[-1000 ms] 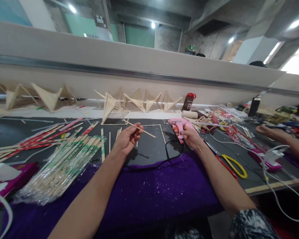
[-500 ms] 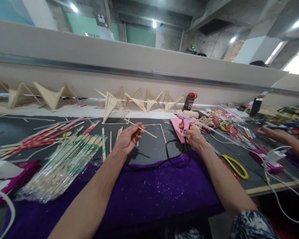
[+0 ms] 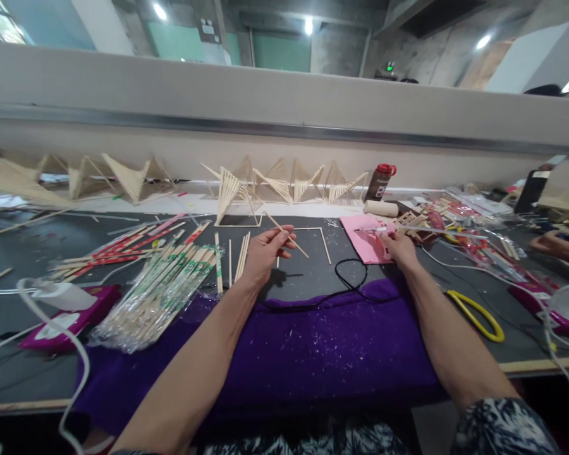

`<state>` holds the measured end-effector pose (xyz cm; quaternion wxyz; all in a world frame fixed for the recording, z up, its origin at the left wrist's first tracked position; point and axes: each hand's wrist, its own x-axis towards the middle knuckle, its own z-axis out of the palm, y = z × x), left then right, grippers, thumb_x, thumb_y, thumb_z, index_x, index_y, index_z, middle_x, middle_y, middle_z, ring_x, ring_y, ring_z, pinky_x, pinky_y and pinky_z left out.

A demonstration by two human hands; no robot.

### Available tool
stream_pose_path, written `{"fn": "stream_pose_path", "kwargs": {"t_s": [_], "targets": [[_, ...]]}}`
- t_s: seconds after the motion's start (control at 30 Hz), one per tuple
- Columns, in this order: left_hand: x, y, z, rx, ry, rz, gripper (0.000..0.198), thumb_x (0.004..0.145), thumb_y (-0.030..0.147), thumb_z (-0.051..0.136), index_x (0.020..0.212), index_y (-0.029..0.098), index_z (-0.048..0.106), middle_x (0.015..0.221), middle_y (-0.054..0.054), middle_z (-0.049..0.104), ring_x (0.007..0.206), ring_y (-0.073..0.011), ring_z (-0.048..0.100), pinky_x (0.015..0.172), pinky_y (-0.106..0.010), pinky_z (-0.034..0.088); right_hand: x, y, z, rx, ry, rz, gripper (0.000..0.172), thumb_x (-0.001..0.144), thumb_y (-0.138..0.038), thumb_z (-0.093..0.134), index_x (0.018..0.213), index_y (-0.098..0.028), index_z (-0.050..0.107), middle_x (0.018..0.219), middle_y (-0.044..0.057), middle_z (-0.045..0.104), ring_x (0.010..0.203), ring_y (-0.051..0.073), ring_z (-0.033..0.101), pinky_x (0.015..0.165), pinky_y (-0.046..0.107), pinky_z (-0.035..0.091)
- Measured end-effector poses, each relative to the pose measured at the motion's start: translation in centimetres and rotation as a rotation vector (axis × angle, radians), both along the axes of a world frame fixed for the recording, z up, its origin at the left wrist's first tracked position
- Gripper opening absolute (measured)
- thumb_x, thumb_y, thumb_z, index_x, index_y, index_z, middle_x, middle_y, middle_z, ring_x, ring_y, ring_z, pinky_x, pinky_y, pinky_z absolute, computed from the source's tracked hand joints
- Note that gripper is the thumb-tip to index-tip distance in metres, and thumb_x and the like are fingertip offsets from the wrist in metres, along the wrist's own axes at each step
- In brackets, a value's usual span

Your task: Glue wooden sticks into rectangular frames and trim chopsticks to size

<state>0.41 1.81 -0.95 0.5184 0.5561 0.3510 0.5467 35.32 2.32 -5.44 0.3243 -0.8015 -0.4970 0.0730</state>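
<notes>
My left hand [image 3: 271,251] pinches a thin wooden stick [image 3: 299,247] between thumb and fingers, tilted above the dark tabletop. Under it, several sticks form an angular outline [image 3: 326,245] on the table, and loose sticks [image 3: 242,256] lie to the left of that hand. At the right, my right hand [image 3: 399,248] has its fingers closed round a pink glue gun [image 3: 372,230], low over a pink pad [image 3: 353,237]. A long clear glue stick [image 3: 436,231] sticks out behind the gun. The gun's grip is mostly hidden by my fingers.
Wrapped chopsticks [image 3: 161,297] lie at the left near a magenta power strip [image 3: 83,322]. Folded stick models [image 3: 232,189] line the back wall beside a bottle [image 3: 379,183]. A black cord [image 3: 313,304] crosses purple cloth [image 3: 313,360]. Yellow-handled scissors [image 3: 477,316] and another person's hand [image 3: 557,245] are at right.
My right hand has lowered the glue gun toward the pink pad and turned it. My left hand still holds the stick, now at a steeper tilt. The camera view has shifted left.
</notes>
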Motion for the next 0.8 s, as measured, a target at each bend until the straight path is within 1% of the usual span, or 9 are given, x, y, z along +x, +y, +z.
{"fn": "stream_pose_path", "kwargs": {"t_s": [0.07,0.13,0.23,0.3,0.4,0.5,0.57,0.67,0.8], "targets": [[0.3,-0.2,0.0,0.179,0.214,0.036,0.035,0.079,0.036,0.054,0.104,0.013,0.063,0.087,-0.007,0.065,0.067,-0.0112,0.060,0.050,-0.019,0.048,0.2,-0.2,0.3,-0.126,-0.189,-0.058,0.049,0.080,-0.050,0.038,0.086,-0.010,0.065,0.084,0.018,0.066,0.081,0.027,0.062,0.065,0.033,0.044],[0.6,-0.2,-0.1,0.390,0.456,0.083,0.031,0.083,0.034,0.050,0.104,0.017,0.064,0.087,-0.006,0.065,0.068,-0.0109,0.059,0.055,-0.021,0.049,0.3,-0.5,0.7,-0.200,-0.296,-0.078,0.054,0.082,-0.051,0.035,0.090,-0.008,0.066,0.089,0.023,0.065,0.085,0.030,0.061,0.066,0.035,0.043],[1.1,0.3,-0.3,0.702,0.753,0.139,0.027,0.085,0.027,0.047,0.105,0.019,0.064,0.089,-0.005,0.065,0.077,-0.0119,0.059,0.068,-0.024,0.048,0.2,-1.1,1.2,-0.201,-0.363,-0.097,0.055,0.081,-0.051,0.037,0.096,-0.007,0.064,0.096,0.026,0.062,0.089,0.033,0.060,0.067,0.039,0.043],[1.6,0.7,-0.6,0.826,0.896,0.142,0.028,0.086,0.025,0.046,0.109,0.021,0.061,0.089,-0.005,0.065,0.081,-0.0129,0.059,0.072,-0.025,0.046,-0.4,-1.4,1.6,-0.142,-0.394,-0.086,0.051,0.082,-0.049,0.037,0.103,-0.010,0.062,0.104,0.023,0.060,0.096,0.033,0.057,0.071,0.039,0.042],[2.3,0.9,-1.0,0.861,1.034,0.118,0.032,0.086,0.025,0.046,0.118,0.023,0.054,0.090,-0.004,0.065,0.082,-0.0141,0.059,0.073,-0.026,0.045,-2.3,-1.5,1.9,0.003,-0.426,0.069,0.040,0.085,-0.042,0.038,0.105,-0.018,0.062,0.105,0.014,0.062,0.096,0.026,0.057,0.075,0.034,0.041],[2.7,0.9,-1.3,0.759,1.098,0.077,0.038,0.083,0.022,0.051,0.121,0.022,0.048,0.089,-0.004,0.066,0.079,-0.0147,0.060,0.071,-0.026,0.044,-4.7,-1.5,1.5,0.072,-0.382,0.269,0.031,0.083,-0.036,0.044,0.100,-0.018,0.064,0.099,0.010,0.065,0.089,0.022,0.058,0.072,0.030,0.040],[2.9,0.9,-1.3,0.691,1.135,0.060,0.032,0.081,0.023,0.053,0.113,0.020,0.051,0.086,-0.003,0.066,0.076,-0.0149,0.060,0.069,-0.025,0.042,-6.0,-1.4,1.1,0.083,-0.355,0.365,0.028,0.083,-0.033,0.046,0.096,-0.018,0.065,0.095,0.009,0.065,0.085,0.020,0.058,0.070,0.028,0.040],[2.9,0.8,-1.2,0.696,1.201,0.066,0.017,0.084,0.027,0.049,0.097,0.020,0.057,0.087,-0.004,0.065,0.079,-0.0148,0.059,0.069,-0.024,0.040,-7.1,-1.3,0.4,0.097,-0.337,0.445,0.026,0.083,-0.031,0.047,0.098,-0.019,0.064,0.095,0.008,0.065,0.083,0.018,0.058,0.070,0.027,0.039],[2.9,0.5,-1.4,0.761,1.261,0.089,0.023,0.088,0.031,0.040,0.093,0.022,0.061,0.091,-0.005,0.065,0.084,-0.0151,0.057,0.068,-0.024,0.038,-7.6,-1.2,-0.2,0.117,-0.343,0.466,0.026,0.084,-0.030,0.046,0.100,-0.020,0.063,0.098,0.006,0.065,0.086,0.018,0.058,0.069,0.026,0.039]]}}
